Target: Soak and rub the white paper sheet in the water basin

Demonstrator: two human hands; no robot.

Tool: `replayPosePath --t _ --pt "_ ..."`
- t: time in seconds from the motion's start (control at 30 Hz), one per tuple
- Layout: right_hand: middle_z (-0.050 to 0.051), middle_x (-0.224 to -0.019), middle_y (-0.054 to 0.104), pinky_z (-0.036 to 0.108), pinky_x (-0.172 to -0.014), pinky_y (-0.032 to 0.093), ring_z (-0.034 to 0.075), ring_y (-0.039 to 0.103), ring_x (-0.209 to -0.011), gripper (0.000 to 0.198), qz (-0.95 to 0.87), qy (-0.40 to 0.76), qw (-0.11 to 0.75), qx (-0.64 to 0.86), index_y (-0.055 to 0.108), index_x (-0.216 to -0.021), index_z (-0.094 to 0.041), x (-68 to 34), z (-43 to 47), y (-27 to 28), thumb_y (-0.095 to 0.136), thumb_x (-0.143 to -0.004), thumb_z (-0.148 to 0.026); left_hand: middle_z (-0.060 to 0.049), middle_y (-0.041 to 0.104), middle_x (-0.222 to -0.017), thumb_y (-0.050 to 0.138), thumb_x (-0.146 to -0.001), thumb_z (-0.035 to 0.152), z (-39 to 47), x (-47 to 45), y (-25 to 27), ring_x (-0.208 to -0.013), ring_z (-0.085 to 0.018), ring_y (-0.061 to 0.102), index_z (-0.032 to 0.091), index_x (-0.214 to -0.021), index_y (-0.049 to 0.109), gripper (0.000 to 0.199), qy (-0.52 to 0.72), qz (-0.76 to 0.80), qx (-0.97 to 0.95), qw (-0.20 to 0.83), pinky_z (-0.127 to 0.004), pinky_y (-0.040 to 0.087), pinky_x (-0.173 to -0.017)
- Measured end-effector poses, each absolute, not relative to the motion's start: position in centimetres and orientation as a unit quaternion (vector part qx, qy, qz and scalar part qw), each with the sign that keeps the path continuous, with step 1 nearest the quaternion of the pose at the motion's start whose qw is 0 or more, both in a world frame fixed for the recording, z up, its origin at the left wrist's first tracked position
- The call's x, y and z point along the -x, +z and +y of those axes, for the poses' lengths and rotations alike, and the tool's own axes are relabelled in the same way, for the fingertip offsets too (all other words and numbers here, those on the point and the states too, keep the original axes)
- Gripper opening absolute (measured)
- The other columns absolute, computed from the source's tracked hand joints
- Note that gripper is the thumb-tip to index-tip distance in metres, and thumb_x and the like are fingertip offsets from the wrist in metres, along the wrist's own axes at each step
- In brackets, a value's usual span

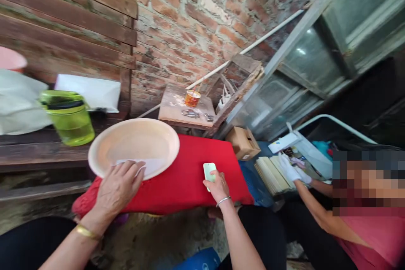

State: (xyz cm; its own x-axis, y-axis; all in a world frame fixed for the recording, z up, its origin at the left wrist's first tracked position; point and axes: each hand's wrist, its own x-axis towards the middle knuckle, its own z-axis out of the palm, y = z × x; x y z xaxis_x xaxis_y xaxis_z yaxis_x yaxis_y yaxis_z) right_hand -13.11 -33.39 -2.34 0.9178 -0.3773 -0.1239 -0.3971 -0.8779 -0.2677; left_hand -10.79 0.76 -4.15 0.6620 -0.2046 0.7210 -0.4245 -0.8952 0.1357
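Observation:
A cream-coloured oval basin (136, 128) rests on a red cloth (186, 194). At its near rim my left hand (122, 183) is closed, fingers bent over the edge of a thin white sheet (155, 164) that lies inside the basin. The fingertips are partly hidden behind the knuckles. To the right, over the red cloth, my right hand (218, 183) grips the lower part of a flat, pale green, phone-like slab (209, 169) with rounded corners. Whether the slab touches the cloth, I cannot tell.
A green water bottle (72, 122) and a white packet (91, 93) stand on the wooden bench at left. Behind is a small table (171, 112) with an orange tub (192, 98). At right are a cardboard box (242, 143) and a co-worker's gloved hands (289, 171).

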Motion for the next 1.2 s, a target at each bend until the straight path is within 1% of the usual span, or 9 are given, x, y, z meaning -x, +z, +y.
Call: replayPosePath --t 0.27,0.4,0.5,0.57,0.7,0.83,0.97,1.1,1.2 --pt "0.010 -0.098 0.061 0.039 -0.082 0.050 0.025 0.067 -0.089 0.032 0.316 -0.026 0.093 0.944 0.064 -0.113 -0.017 18.6 -44.8 1.7 0.057 -0.085 -0.031 -0.004 0.067 -0.085 0.047 -0.096 0.030 0.1 11.1 -3.3 -0.077 -0.026 0.062 0.026 -0.095 0.063 0.017 0.383 -0.189 -0.882 0.199 -0.039 0.046 -0.068" --pt "0.010 -0.107 0.061 0.034 -0.090 0.048 0.023 0.064 -0.101 0.034 0.231 -0.027 0.128 0.964 0.064 -0.117 -0.020 18.4 -41.1 0.9 0.059 -0.086 -0.034 -0.002 0.066 -0.091 0.052 -0.094 0.025 -1.2 12.5 -3.2 -0.085 -0.026 0.063 0.029 -0.103 0.061 0.014 0.409 -0.235 -0.857 0.209 -0.043 0.052 -0.073" --pt "0.004 -0.112 0.060 0.028 -0.092 0.047 0.019 0.061 -0.101 0.039 0.115 0.002 0.169 0.979 0.065 -0.117 -0.027 17.2 -35.3 -1.3 0.070 -0.079 -0.034 -0.005 0.067 -0.096 0.053 -0.092 0.016 -3.4 13.7 -4.0 -0.089 -0.024 0.064 0.026 -0.111 0.061 0.023 0.391 -0.338 -0.831 0.205 -0.040 0.053 -0.080" --pt "0.003 -0.111 0.058 0.031 -0.093 0.047 0.020 0.059 -0.103 0.040 0.016 0.018 0.187 0.982 0.065 -0.117 -0.029 16.4 -32.0 -2.8 0.072 -0.078 -0.036 -0.006 0.068 -0.099 0.051 -0.091 0.012 -5.0 14.3 -5.2 -0.094 -0.023 0.065 0.025 -0.114 0.062 0.028 0.358 -0.390 -0.825 0.201 -0.039 0.052 -0.085" --pt "0.003 -0.114 0.056 0.034 -0.097 0.046 0.022 0.057 -0.107 0.041 -0.072 0.028 0.179 0.981 0.065 -0.119 -0.031 15.4 -30.9 -4.6 0.071 -0.079 -0.038 -0.010 0.068 -0.110 0.046 -0.097 0.024 -7.2 14.1 -8.7 -0.106 -0.027 0.063 0.023 -0.118 0.066 0.028 0.318 -0.390 -0.845 0.184 -0.042 0.051 -0.091" --pt "0.004 -0.115 0.059 0.029 -0.096 0.046 0.021 0.059 -0.108 0.039 0.016 0.021 0.151 0.988 0.069 -0.117 -0.028 15.5 -37.4 -3.5 0.071 -0.078 -0.031 -0.014 0.065 -0.122 0.041 -0.101 0.039 -7.5 12.9 -11.5 -0.114 -0.031 0.061 0.021 -0.120 0.067 0.037 0.292 -0.352 -0.875 0.161 -0.044 0.051 -0.091" --pt "0.013 -0.116 0.061 0.031 -0.097 0.044 0.024 0.062 -0.108 0.037 0.154 -0.008 0.120 0.981 0.071 -0.117 -0.021 16.7 -46.5 -0.9 0.061 -0.081 -0.022 -0.013 0.065 -0.126 0.043 -0.101 0.045 -7.1 12.7 -12.2 -0.119 -0.031 0.059 0.023 -0.121 0.068 0.039 0.247 -0.310 -0.906 0.149 -0.046 0.050 -0.096" --pt "0.014 -0.096 0.064 0.043 -0.089 0.048 0.030 0.066 -0.096 0.039 0.301 -0.021 0.080 0.950 0.070 -0.115 -0.016 17.5 -52.5 0.6 0.059 -0.079 -0.025 -0.011 0.066 -0.126 0.048 -0.100 0.040 -6.5 13.0 -11.7 -0.120 -0.031 0.058 0.022 -0.122 0.068 0.035 0.217 -0.276 -0.927 0.135 -0.048 0.046 -0.102" --pt "0.013 -0.096 0.064 0.043 -0.088 0.049 0.030 0.065 -0.098 0.041 0.305 -0.027 0.083 0.948 0.069 -0.118 -0.017 17.2 -52.1 0.1 0.056 -0.083 -0.034 -0.012 0.067 -0.124 0.049 -0.099 0.038 -6.3 13.1 -11.2 -0.118 -0.030 0.060 0.021 -0.120 0.068 0.034 0.212 -0.228 -0.941 0.136 -0.050 0.044 -0.103"
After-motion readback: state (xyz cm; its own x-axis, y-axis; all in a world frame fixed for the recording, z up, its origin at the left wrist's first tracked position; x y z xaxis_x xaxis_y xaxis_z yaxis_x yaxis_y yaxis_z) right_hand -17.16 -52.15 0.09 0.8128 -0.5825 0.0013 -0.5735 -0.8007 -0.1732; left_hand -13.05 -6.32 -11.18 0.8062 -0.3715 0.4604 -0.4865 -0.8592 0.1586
